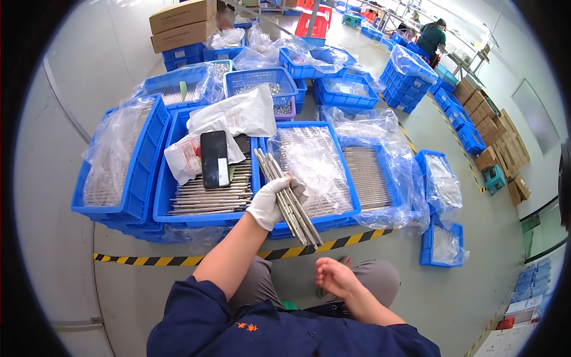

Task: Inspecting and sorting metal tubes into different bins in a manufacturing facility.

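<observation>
My left hand [267,205], in a white glove, is wrapped round a bundle of thin metal rods [292,209]. The bundle slants from upper left to lower right in front of the blue bins. My bare right hand [336,278] is above my lap, its fingers curled in with nothing visible in them, apart from the rods. Behind the bundle, a blue bin [159,205] holds more rods, with a black phone [213,149] and white plastic bags [238,114] on top. Beside it, another blue bin [355,205] has rods partly covered by clear plastic film [315,169].
More rod-filled blue bins stand left [113,209] and right [386,166]. Two smaller bins [441,259] are on the floor at right. Yellow-black tape [178,260] runs before the bins. Cardboard boxes [184,27] are stacked at the back left; a person [431,40] is far right.
</observation>
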Motion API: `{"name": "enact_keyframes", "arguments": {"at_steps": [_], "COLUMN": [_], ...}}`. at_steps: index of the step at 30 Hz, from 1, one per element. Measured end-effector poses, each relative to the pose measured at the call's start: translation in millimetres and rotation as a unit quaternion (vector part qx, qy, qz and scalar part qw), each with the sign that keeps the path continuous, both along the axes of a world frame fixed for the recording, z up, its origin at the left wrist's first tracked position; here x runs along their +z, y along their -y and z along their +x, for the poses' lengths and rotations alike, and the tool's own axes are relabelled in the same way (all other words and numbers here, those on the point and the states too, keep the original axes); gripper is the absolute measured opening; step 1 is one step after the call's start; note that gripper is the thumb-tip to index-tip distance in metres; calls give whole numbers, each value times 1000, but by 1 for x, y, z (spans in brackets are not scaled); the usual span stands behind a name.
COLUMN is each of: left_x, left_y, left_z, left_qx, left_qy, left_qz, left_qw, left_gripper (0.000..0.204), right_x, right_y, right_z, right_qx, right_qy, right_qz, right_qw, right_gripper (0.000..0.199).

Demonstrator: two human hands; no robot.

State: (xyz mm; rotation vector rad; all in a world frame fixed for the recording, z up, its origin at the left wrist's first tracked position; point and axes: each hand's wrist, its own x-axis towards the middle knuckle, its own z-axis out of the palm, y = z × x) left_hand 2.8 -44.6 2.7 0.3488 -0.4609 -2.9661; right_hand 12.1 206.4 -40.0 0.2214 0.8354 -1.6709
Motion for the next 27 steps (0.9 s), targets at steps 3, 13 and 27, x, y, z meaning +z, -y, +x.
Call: {"name": "enact_keyframes", "arguments": {"at_steps": [3,13,27], "left_x": [12,52,37], "left_y": [-12,-90,-132], "left_z": [1,48,86], "left_qx": [34,183,147], "left_qy": [-26,8,-63], "left_qz": [59,-286,-514], "left_qw": [997,940,843], "left_gripper": [9,17,28], "right_x": [-17,31,-20], "right_y": [17,61,60], "right_z": [-15,-8,23], "right_qx": [-121,-177,-133], "right_qy": [14,98,-56], "right_qz": [-100,-178,-279], "right_qw": [988,963,949], "right_gripper": [12,43,44]}}
